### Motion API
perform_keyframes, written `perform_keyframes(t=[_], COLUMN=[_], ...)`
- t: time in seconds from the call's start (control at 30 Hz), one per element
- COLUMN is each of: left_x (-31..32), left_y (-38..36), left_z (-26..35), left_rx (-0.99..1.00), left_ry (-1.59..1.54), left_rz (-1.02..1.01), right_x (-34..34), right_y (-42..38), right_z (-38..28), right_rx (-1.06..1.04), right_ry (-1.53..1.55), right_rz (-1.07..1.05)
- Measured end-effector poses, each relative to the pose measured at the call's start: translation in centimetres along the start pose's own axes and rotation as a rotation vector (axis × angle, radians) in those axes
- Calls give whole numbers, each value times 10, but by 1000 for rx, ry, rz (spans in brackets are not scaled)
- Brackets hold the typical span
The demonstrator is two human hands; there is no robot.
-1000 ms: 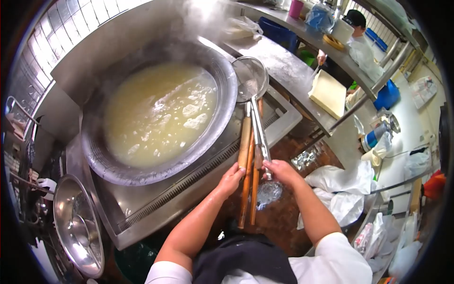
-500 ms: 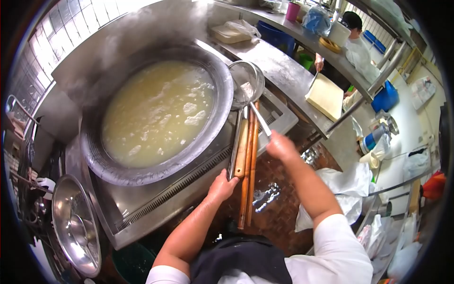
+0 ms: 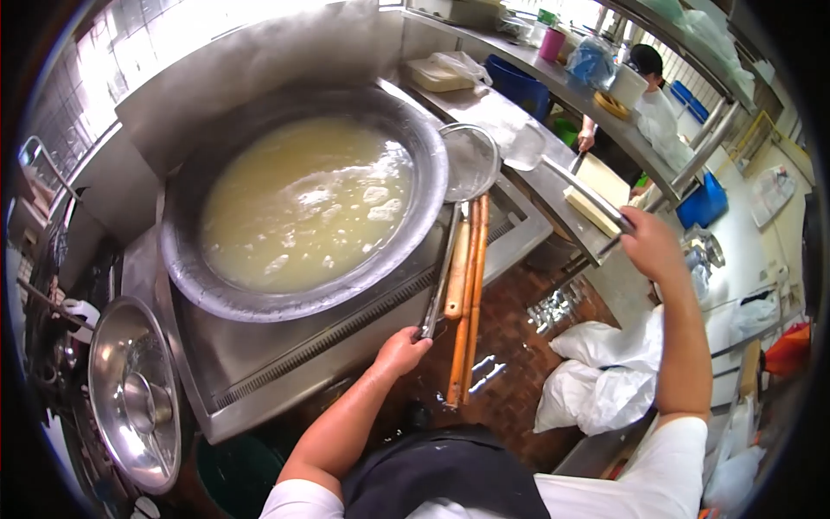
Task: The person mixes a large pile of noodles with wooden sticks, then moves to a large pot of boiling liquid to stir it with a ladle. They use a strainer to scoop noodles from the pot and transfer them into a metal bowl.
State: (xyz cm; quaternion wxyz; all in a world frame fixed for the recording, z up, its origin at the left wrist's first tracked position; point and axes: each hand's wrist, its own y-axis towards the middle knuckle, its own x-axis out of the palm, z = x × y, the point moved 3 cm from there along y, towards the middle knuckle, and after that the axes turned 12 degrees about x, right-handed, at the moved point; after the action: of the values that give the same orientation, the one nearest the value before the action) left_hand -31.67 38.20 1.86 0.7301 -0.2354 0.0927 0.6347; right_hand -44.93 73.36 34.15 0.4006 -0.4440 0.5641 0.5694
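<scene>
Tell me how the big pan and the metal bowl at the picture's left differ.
The pan is dull grey; the bowl is shiny. The pan looks much larger than the bowl. The pan holds cloudy yellowish liquid with pale lumps; no liquid shows in the bowl. Both are round and wide-mouthed.

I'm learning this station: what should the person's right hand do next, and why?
Probably move the long-handled utensil in the right hand over the pot. In this view its head shows against the steel counter, off to the pot's side, while white clumps show in the pot's liquid. The left hand holds a separate dark handle.
</scene>
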Motion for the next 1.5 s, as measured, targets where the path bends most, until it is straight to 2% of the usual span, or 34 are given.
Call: perform_keyframes(t=[0.03,0.13,0.2,0.3,0.37,0.4,0.47,0.5,0.53,0.57,0.6,0.67,0.7,0.8,0.87,0.97,1.07,1.13,1.2,1.37,1.43,1.5], left_x=[-5,-18,-32,-47,-53,-53,-68,-71,-81,-92,-104,-138,-155,-191,-204,-213,-214,-208,-206,-202,-205,-205], left_y=[-10,-50,-96,-176,-231,-257,-305,-325,-340,-357,-372,-391,-395,-397,-387,-373,-366,-364,-367,-368,-369,-369], left_z=[2,-23,-46,-85,-121,-143,-162,-183,-190,-199,-205,-210,-209,-234,-252,-269,-268,-272,-277,-271,-271,-268], left_rx=[-2,16,29,-56,-107,-119,-216,-229,-228,-251,-272,-326,-308,-241,-206,-238,-229,-210,-190,-278,-317,-370], left_ry=[6,-28,-61,-97,-148,-195,-285,-312,-320,-450,-579,-531,-534,-575,-538,-699,-896,-851,-809,-787,-808,-863], left_rz=[-5,-2,-32,7,47,87,168,272,278,442,606,752,811,882,933,941,922,927,912,1000,1016,1014], right_x=[-7,-66,-97,-110,-121,-126,-125,-124,-118,-116,-118,-113,-112,-87,-59,-21,40,99,138,191,202,236], right_y=[-7,-39,-58,-62,-68,-71,-78,-77,-78,-80,-83,-89,-91,-87,-76,-59,-34,-15,0,60,71,89], right_z=[7,-16,-44,-71,-128,-159,-221,-241,-265,-288,-314,-362,-385,-431,-452,-473,-499,-515,-541,-604,-615,-616], right_rx=[-84,202,212,75,-417,-418,-274,-280,-429,-579,-586,-270,-275,-288,-338,-332,-424,-376,-439,-392,-283,-273], right_ry=[49,469,600,479,35,33,112,108,43,-23,-31,-177,-180,-259,-287,-228,-341,-368,-364,-395,-267,-211], right_rz=[45,-273,-399,-379,-58,-56,-404,-403,-389,-374,-373,-662,-653,-692,-790,-856,-919,-836,-570,-605,-523,-489])
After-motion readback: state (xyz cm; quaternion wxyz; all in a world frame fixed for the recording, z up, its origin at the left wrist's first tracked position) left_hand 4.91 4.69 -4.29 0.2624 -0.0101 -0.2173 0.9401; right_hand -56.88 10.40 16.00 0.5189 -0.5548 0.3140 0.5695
